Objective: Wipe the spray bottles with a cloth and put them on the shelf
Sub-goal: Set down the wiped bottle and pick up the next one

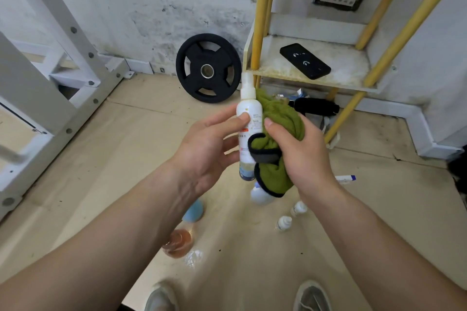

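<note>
From the head camera, the left hand [207,141] grips a white spray bottle [249,131] upright in mid-air, thumb pressed on its front label and fingers curled around the back. The right hand [300,151] is closed on a bunched green cloth [278,131] with a dark hem, and the cloth is pressed against the bottle's right side. Both are held above the floor [141,134], in front of the shelf [316,76] with yellow posts. On the shelf's stained board lies a black phone [305,61]. A black weight plate [208,67] leans against the wall to the shelf's left. Below the hands, on the floor, stand a larger white bottle [261,194], two small white bottles [290,216], a blue bottle [193,211] and a blurred orange bottle [177,242]
</note>
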The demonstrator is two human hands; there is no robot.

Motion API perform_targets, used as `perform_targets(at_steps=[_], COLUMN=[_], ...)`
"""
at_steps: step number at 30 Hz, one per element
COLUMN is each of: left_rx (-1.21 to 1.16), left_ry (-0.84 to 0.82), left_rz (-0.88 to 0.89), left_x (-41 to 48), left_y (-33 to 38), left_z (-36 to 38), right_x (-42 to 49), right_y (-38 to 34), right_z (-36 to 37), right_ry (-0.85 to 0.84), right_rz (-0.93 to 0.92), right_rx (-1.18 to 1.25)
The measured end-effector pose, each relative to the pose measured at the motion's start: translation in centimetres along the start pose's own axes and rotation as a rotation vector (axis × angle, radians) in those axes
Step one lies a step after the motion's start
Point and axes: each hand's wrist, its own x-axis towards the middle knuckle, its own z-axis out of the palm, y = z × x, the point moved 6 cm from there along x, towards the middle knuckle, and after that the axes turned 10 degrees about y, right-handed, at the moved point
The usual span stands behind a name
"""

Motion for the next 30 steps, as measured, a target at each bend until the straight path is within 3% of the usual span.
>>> perform_targets(at_steps=[3, 9, 18, 21, 26, 30], left_rx=[-0.009, -0.003, 0.061, 0.046, -0.004, -0.023], left_ry=[0.039, 0.012, -0.073, -0.050, 0.055, 0.053], left_rz=[0.022, -0.004, -0.038, -0.025, -0.012, 0.006], left_x=[0.2, -0.5, -0.9, -0.7, 0.5, 0.8], left_y=[0.7, -0.8, -1.8, -1.5, 0.1, 0.5], left_z=[-0.8, 0.1, 1.4, 1.3, -0.3, -1.0], right_x=[-1.9, -2.5, 0.8, 0.6, -1.7, -2.8], right_y=[-0.5, -2.6, -1.9, -1.5, -1.4, -0.8], right_z=[1.0, 0.4, -1.1, -1.0, 0.9, 1.5], right_ry=[-0.009, 0.138, 0.192, 0.177, 0.010, -0.063], right_rz=[-0.191, -0.491, -0.099, -0.160, -0.444, -0.507], right_rx=[-0.163, -0.277, 0.048, -0.062, -0.365, -0.450])
